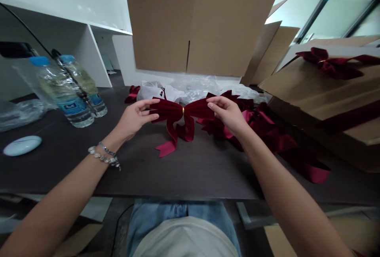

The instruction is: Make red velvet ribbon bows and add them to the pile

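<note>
A dark red velvet bow (183,110) with a small gold band at its centre is held up over the desk. My left hand (135,116) grips its left loop between thumb and fingers. My right hand (227,114) pinches the right loop in the same way. The bow's two tails (170,142) hang down and rest on the dark desk (190,170). Just beyond my right hand lies a heap of similar red velvet ribbon and bows (255,128). A beaded bracelet (103,156) circles my left wrist.
Two water bottles (63,94) and a white computer mouse (22,145) stand left of my hands. Clear plastic wrap (192,88) lies behind the bow. At the right, a cardboard box (326,94) carries a red bow (329,63). A large cardboard sheet (178,23) stands behind.
</note>
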Available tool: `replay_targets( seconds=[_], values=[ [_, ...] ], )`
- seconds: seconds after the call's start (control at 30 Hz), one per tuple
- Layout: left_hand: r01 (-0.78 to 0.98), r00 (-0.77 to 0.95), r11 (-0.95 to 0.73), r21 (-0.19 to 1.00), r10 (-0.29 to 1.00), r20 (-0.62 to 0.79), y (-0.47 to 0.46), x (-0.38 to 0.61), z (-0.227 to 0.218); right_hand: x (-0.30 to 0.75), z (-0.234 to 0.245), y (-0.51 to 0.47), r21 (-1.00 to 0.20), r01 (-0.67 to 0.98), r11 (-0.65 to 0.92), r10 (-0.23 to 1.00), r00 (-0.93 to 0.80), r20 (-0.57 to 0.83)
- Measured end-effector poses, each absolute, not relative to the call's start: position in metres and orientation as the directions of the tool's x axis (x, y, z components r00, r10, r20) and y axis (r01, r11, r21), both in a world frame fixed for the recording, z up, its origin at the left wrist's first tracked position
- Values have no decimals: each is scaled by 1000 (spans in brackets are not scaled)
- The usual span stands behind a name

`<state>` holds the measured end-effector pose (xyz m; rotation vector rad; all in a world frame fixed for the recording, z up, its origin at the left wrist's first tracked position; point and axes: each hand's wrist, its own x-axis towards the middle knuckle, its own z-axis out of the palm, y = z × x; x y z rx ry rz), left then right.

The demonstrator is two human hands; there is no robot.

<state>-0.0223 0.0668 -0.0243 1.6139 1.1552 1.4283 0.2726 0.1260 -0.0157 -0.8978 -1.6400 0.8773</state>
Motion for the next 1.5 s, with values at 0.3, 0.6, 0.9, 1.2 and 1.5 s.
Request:
replay_targets(
  seconds=[0.3, 0.6, 0.9, 1.2, 1.5],
  values=[
    [183, -12, -387, 904, 918, 396, 69, -25, -26, 273, -15, 126, -867, 141, 479, 870, -210, 446],
    [149, -36, -419, 896, 903, 428, 68, -25, -23, 284, -12, 127, -823, 119, 556, 794, -368, 483],
    [167, -47, -412, 896, 904, 424, 69, -25, -23, 283, -10, 127, -810, 149, 566, 797, -349, 493],
    [127, -42, -402, 907, 911, 409, 68, -24, -24, 283, -14, 130, -844, 97, 527, 813, -349, 467],
    [166, -64, -400, 901, 908, 414, 64, -25, -20, 284, -14, 131, -866, 98, 490, 842, -312, 441]
  ],
)
